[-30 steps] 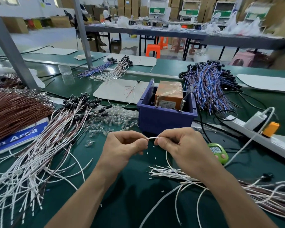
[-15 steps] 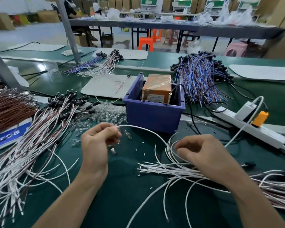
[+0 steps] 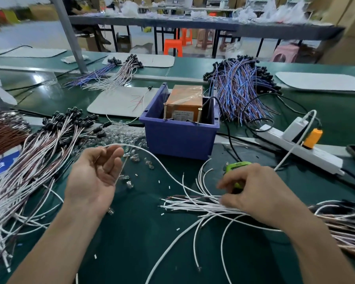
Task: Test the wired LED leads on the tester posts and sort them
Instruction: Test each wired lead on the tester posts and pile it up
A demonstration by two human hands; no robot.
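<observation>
Now | left hand [image 3: 94,175] half open, white lead [image 3: 139,148] draped over fingertips [image 3: 114,152] | right hand [image 3: 260,193] curled into lead pile [image 3: 193,204] at 4 o'clock, grip blurred | tester posts [image 3: 164,111] 12 o'clock | risk: loose lead slips, snags pile

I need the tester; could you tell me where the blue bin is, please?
In the head view, the blue bin stands mid-table, between the clear LED pile on its left and the white power strip on its right.
</observation>
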